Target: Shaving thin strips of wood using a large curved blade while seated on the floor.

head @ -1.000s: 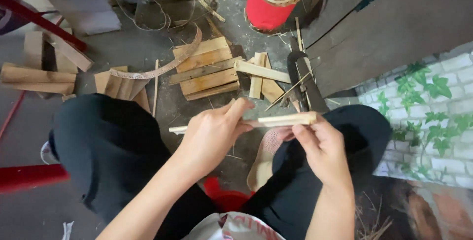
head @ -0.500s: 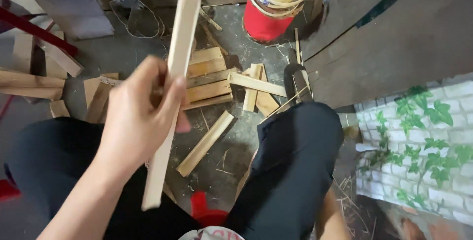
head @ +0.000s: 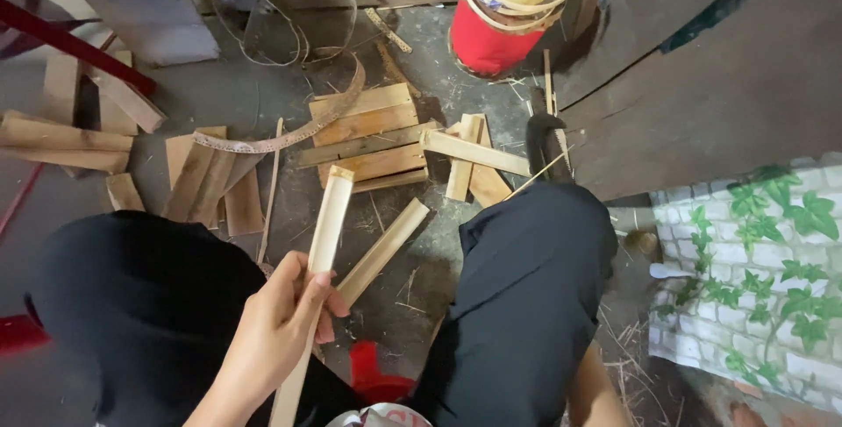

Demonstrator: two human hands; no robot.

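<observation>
Long bamboo strip [head: 317, 260] gripped by closed fingers of left hand [head: 279, 320], second strip [head: 383, 250] laid on floor just beside, right hand unseen.

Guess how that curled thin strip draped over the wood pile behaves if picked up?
The curled strip likely flexes and springs, since it lies bowed. Probably light: it is thin. Unlike it, the slat in the left hand looks stiff.

I see 1 long pale bamboo strip [head: 320, 256], flat and straight with a squared top end, held tilted steeply. It runs from between the knees up toward the stacked wooden pieces on the floor.
</observation>
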